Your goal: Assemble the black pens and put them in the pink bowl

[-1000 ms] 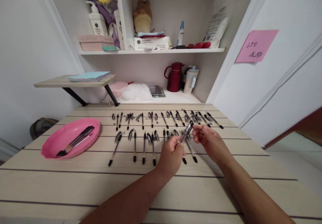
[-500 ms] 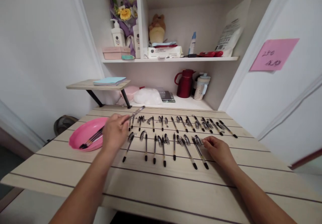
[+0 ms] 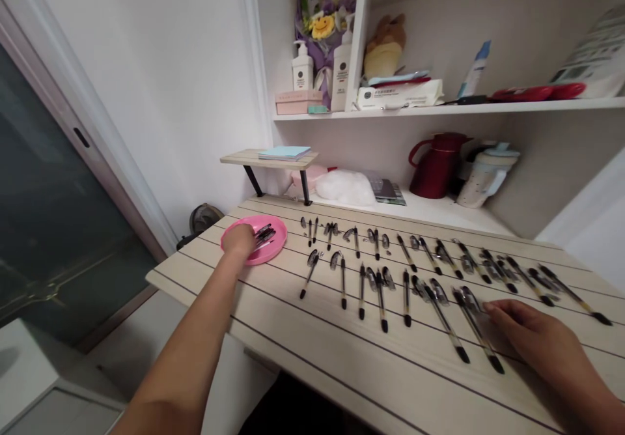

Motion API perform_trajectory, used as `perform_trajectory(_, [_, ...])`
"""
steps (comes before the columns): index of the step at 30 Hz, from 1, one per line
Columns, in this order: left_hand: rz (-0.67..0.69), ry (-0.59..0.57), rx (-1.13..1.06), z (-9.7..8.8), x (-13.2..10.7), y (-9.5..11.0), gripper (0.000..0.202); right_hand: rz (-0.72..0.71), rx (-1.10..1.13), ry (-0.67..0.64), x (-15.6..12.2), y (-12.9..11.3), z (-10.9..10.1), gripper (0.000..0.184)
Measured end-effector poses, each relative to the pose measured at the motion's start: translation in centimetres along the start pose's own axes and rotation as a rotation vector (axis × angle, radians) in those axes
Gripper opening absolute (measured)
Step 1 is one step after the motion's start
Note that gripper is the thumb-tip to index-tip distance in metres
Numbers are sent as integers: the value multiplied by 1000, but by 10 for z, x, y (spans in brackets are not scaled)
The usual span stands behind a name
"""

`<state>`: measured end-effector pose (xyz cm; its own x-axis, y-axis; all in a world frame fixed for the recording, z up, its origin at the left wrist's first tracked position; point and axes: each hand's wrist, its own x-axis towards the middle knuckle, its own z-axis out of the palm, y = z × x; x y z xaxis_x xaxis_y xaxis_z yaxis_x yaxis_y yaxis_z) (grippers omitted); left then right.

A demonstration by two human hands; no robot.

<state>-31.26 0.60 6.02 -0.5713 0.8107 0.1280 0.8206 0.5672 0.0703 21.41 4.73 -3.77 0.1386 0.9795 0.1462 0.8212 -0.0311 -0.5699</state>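
My left hand (image 3: 239, 239) is down in the pink plate (image 3: 279, 252), against a bunch of pens (image 3: 265, 234) lying there. Its fingers are hidden behind the back of the hand, so its grip does not show. On the right, my right hand (image 3: 532, 331) rests low over the tabletop, thumb and forefinger pinched together; anything between them is too small to make out. Just left of those fingertips lie a clear pen cap (image 3: 469, 298) and an uncapped black-ended pen (image 3: 478, 334). Two rows of uncapped pens (image 3: 382, 308) with loose caps beside them spread across the table.
Behind the plate stands a small raised shelf (image 3: 239, 157) on black legs, bearing blue paper (image 3: 284, 152). A red jug (image 3: 436, 165) and a pale tumbler (image 3: 488, 174) stand at the back. Above is a white shelf (image 3: 415, 112) with bottles and packets.
The view has swung left. My left hand has moved from above the pen rows, where it held a pen, into the pink plate. My right hand has stayed by the nearest right-hand pen.
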Motion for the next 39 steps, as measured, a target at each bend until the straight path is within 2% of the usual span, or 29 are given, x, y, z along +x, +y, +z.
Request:
perform_trajectory(4, [13,15,-13,2,5,-3,27,-18,14,11,0,0,0,25])
perform_trajectory(7, [82,108,-37,2,-4,4,35,-21,2,39,-1,-4,-1,28])
perform_trajectory(10, [297,305,-173,3,-26,28,36,-29,-15,90,-3,-10,0,32])
perform_trajectory(12, [502,355,-336,6,-50,54,33,-39,-33,119,-3,-14,2,34])
perform_trajectory(14, [690,279,-494,10,-81,83,30,-67,-49,144,-2,-16,3,36])
perform_trajectory(17, [931,17,-605,15,-133,132,30,-155,-73,159,0,-17,6,39])
perform_trajectory(19, [1077,-108,-655,17,-165,163,31,-211,-100,149,1,-18,8,40])
perform_trajectory(22, [1245,-166,-635,18,-202,207,30,-260,-146,127,1,-21,10,34])
perform_trajectory(25, [1238,-231,-546,20,-222,246,24,-257,-194,113,-1,-25,8,28])
perform_trajectory(27, [1156,-261,-504,23,-226,269,23,-236,-224,96,-3,-26,5,28])
perform_trajectory(30, [1033,-295,-464,29,-225,295,33,-194,-250,75,-5,-29,-1,27])
perform_trajectory(34, [944,-375,-447,34,-220,312,44,-132,-264,73,-4,-30,-6,26])
perform_trajectory(39, [826,-466,-484,30,-214,313,52,-99,-246,88,-2,-29,-6,25])
